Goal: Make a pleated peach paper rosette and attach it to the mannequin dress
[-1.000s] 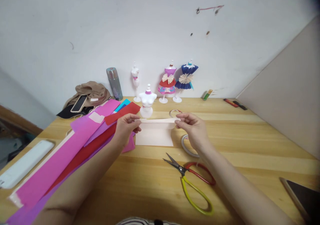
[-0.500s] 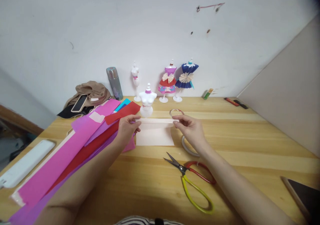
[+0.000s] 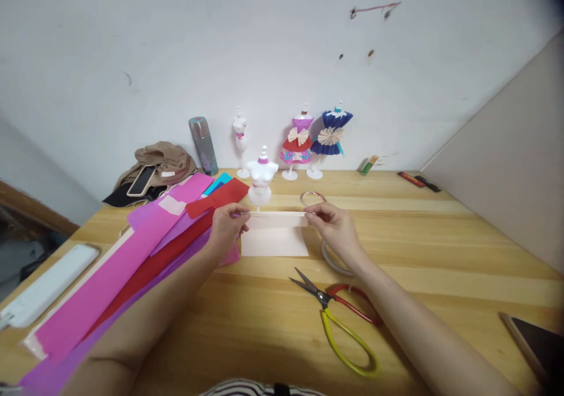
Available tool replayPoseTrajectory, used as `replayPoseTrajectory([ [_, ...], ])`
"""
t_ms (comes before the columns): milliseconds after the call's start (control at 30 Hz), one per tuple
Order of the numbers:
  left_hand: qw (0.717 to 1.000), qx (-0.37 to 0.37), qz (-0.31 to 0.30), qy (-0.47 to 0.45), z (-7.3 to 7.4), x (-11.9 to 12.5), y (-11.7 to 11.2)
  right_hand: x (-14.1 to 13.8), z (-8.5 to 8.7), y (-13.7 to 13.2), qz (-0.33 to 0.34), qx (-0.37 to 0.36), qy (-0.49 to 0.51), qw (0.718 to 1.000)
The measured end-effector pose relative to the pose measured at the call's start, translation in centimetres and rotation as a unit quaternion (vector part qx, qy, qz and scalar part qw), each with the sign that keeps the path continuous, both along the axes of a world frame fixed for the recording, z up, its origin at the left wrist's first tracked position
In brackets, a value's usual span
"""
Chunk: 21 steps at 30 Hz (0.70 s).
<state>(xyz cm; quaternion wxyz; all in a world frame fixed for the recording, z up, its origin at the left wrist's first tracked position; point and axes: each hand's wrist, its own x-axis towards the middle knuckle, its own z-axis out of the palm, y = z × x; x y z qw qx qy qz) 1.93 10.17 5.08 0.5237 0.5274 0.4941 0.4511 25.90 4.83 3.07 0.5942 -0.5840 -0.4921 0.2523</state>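
A pale pink sheet of paper [image 3: 274,243] lies on the wooden table, its far edge lifted and folded into a narrow strip. My left hand [image 3: 228,227] pinches the left end of that folded edge between thumb and fingers. At the opposite end, my right hand [image 3: 333,227] grips it the same way, so the edge is stretched straight between both hands. Just beyond the paper stands a small white dress-form bust [image 3: 262,175] with a purple neck band. Scissors [image 3: 324,298] with one red and one yellow handle lie nearer me, blades apart.
Colored crepe paper strips [image 3: 127,267] cover the left side, near a white power strip [image 3: 50,284]. Tape rolls [image 3: 329,258] sit by my right hand. Along the wall stand a thermos [image 3: 203,146], a slim mannequin [image 3: 240,140] and two dressed mannequins [image 3: 296,146]. A dark device [image 3: 535,346] lies at right.
The folded edge of the paper has turned between my fingers, showing a thin upper line with a flap below it. Both hands keep their pinch. The view has shifted slightly.
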Motion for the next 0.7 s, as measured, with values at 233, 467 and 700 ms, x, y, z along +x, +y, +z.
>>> replayPoseTrajectory([
  [233,1.000,-0.013,-0.013,-0.002,0.4,0.1,0.0,0.1,0.3,0.0,0.019,-0.039,0.047,0.998],
  [467,0.998,-0.051,-0.014,-0.024,1.1,-0.1,-0.1,0.2,1.0,0.0,0.058,-0.083,0.108,0.989],
  [700,0.992,-0.100,0.002,-0.076,0.2,-1.6,-0.9,-0.7,-0.4,-0.2,0.080,-0.082,0.129,0.985],
])
